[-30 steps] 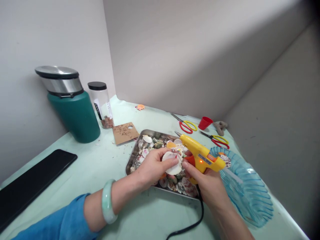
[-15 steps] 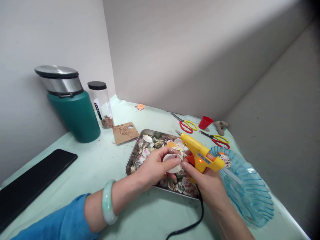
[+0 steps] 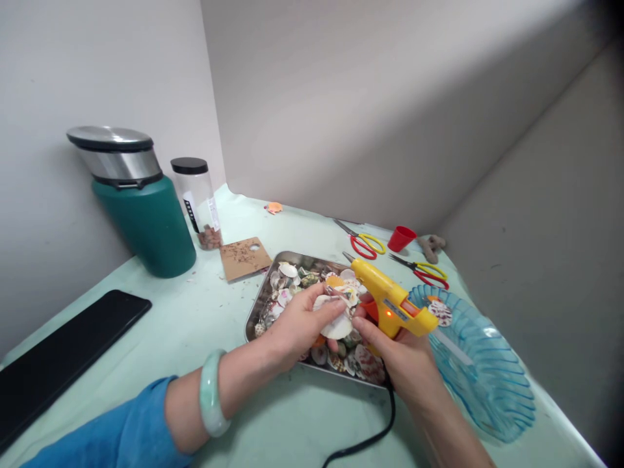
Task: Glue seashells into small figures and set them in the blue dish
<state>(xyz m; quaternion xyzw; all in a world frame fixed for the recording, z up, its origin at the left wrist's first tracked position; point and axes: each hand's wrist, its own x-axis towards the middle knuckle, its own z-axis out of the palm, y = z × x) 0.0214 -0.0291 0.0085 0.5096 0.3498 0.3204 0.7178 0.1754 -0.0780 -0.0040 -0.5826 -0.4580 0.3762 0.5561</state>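
My left hand (image 3: 298, 325) pinches a white scallop shell (image 3: 337, 325) just above a steel tray (image 3: 258, 311) filled with several mixed shells. My right hand (image 3: 400, 359) is wrapped round the grip of a yellow hot glue gun (image 3: 390, 298), whose orange light is on and whose nozzle points up and to the left, away from the shell. The forefinger of that hand reaches toward the shell's edge. A black cord (image 3: 375, 434) runs from the gun toward me. My left wrist wears a pale green bangle (image 3: 210, 393).
A blue ribbed plastic bowl (image 3: 482, 380) sits at the right. Two red-and-yellow scissors (image 3: 366, 243) (image 3: 425, 272), a red cup (image 3: 402, 238), a brown card (image 3: 244, 257), a clear jar (image 3: 199, 201), a green flask (image 3: 141, 205) and a black slab (image 3: 63, 354) lie around.
My left hand has turned the white shell slightly and lifted it a little. The glue gun and my right hand have barely shifted.
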